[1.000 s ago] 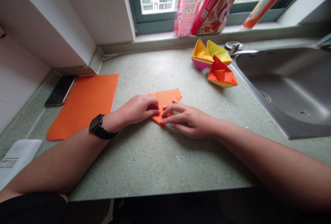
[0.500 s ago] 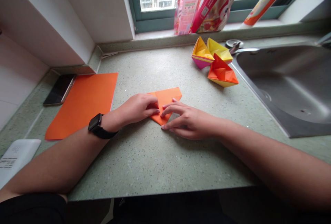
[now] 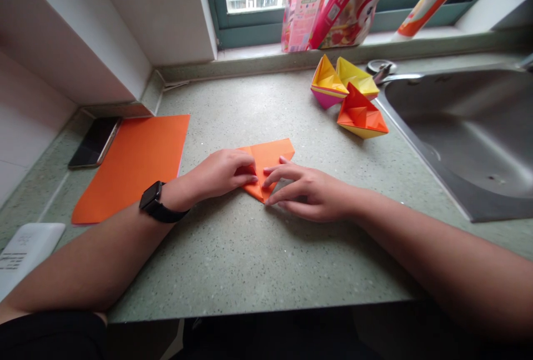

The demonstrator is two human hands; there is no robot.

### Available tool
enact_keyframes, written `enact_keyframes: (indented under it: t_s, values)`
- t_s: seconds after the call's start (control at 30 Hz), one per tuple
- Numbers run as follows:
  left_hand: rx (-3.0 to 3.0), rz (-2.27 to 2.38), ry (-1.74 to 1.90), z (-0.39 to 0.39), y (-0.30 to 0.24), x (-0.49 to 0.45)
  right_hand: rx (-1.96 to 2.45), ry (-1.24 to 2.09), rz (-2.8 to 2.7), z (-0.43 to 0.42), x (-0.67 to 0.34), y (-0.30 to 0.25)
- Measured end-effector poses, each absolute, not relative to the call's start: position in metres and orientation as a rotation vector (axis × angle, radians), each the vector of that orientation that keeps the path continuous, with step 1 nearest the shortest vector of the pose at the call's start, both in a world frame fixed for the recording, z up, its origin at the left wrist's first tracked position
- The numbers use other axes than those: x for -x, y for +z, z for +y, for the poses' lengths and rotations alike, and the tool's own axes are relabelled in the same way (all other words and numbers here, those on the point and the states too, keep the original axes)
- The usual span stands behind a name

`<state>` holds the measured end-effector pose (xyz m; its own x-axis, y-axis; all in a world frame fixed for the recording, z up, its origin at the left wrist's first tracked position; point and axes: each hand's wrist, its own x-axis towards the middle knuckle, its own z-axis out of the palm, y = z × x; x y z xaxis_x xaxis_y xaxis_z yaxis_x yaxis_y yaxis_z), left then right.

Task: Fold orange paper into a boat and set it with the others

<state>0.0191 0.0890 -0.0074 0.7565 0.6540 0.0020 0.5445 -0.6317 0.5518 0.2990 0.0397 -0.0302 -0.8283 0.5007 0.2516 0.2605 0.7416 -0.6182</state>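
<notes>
A folded piece of orange paper (image 3: 270, 153) lies on the counter between my hands, with a point toward me and a crease near its middle. My left hand (image 3: 225, 171) covers its left side, fingers curled and pressed together on the paper. From the right, my right hand (image 3: 306, 188) touches the paper with spread, bent fingers, and its thumb is at the lower point. Part of the paper is hidden under both hands.
Left lies a stack of orange sheets (image 3: 137, 166), beside a phone (image 3: 95, 141) and a white device (image 3: 31, 254). Three folded paper boats (image 3: 362, 116) stand back right, near the steel sink (image 3: 441, 171). Pink packages (image 3: 306, 10) and an orange-white tube (image 3: 433, 2) line the windowsill.
My right hand has shifted very slightly to the right along the folded orange paper. The left hand keeps its hold, and the view has tilted a little.
</notes>
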Motion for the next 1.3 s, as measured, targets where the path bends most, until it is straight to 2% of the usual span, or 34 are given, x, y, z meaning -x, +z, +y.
enact_keyframes:
  t_s: [0.27,0.67,1.3]
  values:
    - [-2.412,0.939,0.293,0.0886,-0.0075,-0.0202,0.554,0.673,-2.6,0.0365,-0.2926,-0.0308]
    - [-2.409,0.913,0.302,0.0875,-0.0072,-0.0193,0.635,0.81,-2.502,0.0385,-0.2968,-0.0275]
    - [-2.415,0.897,0.31,0.0896,-0.0091,-0.0184,0.581,0.701,-2.573,0.0357,-0.2934,-0.0316]
